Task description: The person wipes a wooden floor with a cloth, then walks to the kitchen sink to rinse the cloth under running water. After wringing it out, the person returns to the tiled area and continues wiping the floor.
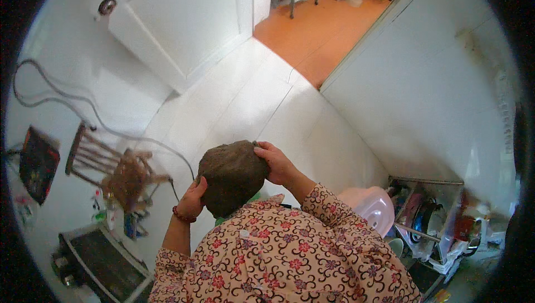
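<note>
A large, rough, dark grey-brown stone point(234, 172) is held up in front of my chest. My left hand point(191, 198) grips its lower left side, with the thumb against the face toward me. At the upper right edge, my right hand point(274, 163) is closed round the stone with its thumb on top. Most of my fingers are hidden behind the stone. Something green shows just below its lower edge, mostly covered by my patterned sleeves and shirt point(290, 247).
A small wooden chair point(120, 175) stands to my left, with a cable point(100, 113) running past it. A white door point(178, 30) is ajar ahead, opening onto an orange floor point(317, 41). At right are a pink basin point(376, 211) and a rack of dishes point(429, 219).
</note>
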The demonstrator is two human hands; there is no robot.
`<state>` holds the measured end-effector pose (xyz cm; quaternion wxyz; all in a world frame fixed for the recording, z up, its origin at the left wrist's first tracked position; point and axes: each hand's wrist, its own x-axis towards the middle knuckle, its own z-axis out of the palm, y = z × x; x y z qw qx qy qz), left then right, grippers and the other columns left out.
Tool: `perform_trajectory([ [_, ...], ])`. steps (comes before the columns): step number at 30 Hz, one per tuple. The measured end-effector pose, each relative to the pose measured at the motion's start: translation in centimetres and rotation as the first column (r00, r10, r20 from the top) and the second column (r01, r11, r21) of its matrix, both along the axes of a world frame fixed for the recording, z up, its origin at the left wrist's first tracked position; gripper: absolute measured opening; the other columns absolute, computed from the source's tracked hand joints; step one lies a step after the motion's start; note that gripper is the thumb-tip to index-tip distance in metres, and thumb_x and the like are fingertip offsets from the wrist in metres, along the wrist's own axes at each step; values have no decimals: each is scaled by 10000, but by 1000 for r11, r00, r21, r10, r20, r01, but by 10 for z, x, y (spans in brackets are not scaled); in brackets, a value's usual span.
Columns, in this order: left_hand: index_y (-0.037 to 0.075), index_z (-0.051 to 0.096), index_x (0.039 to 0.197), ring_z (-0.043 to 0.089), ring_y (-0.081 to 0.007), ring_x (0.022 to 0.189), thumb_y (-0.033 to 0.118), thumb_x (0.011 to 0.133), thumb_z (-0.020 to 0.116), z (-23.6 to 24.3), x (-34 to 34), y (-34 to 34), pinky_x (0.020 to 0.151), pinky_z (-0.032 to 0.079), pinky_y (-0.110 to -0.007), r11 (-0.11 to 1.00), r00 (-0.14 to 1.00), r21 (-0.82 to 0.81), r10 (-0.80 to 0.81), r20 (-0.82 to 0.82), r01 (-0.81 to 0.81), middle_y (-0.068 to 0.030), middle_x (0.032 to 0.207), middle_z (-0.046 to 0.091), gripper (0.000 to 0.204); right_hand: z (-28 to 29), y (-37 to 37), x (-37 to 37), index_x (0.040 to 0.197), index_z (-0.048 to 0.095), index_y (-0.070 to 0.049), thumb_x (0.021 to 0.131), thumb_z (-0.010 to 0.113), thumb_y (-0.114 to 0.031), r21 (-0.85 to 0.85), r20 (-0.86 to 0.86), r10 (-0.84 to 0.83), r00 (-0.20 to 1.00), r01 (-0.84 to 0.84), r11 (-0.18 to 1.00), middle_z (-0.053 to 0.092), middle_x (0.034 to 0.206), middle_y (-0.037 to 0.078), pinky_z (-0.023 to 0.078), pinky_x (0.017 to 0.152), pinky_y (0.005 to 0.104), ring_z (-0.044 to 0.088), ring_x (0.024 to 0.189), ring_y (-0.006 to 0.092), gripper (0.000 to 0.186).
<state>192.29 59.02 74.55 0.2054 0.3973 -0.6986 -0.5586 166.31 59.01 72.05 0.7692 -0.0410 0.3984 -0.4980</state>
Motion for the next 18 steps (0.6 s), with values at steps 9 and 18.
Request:
perform_trajectory([
  [9,10,297,1330,423,-243,1184,236,936,418,18,-105,-191,981,368,-372,798,861,599,259,-438,65,-129,1297,420,470,45,-135,-99,1279,289,-38,852,497,-85,-394,-46,-375,926,328,858,499,1170,164,493,846,403,548,1017,281,478],
  [18,-12,336,1300,421,-262,1189,183,905,464,4,-233,-329,997,350,-386,577,672,755,428,-605,312,-138,1285,436,459,25,-229,-206,1339,302,-100,885,436,-63,-384,-55,-464,884,411,827,457,1238,72,432,926,374,485,1105,208,475],
])
